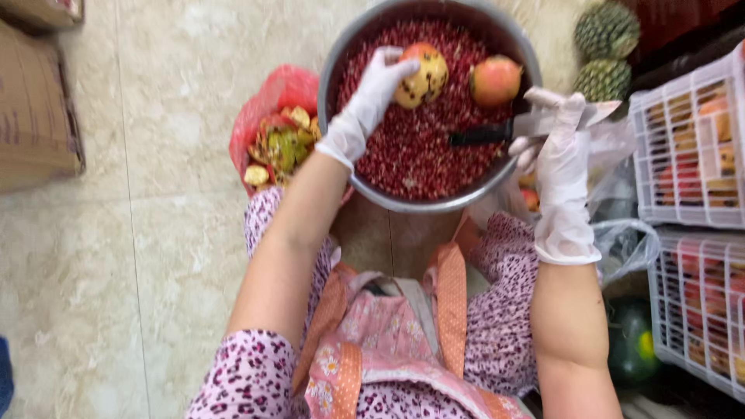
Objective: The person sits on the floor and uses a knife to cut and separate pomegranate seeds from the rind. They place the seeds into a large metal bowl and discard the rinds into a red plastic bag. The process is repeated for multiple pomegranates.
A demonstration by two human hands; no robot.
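Pomegranate, peeled, yellowish with dark spots

Both hands in white gloves: left hand on a yellowish, brown-spotted peeled pomegranate, right hand on a knife with black handle, silver blade. Grey metal bowl full of deep red seeds, plus one pink-red whole pomegranate. Red bag holds yellow-green peels; floor beige marble; white crates; green pineapples; clothing pink leopard print with an orange-trimmed floral apron.
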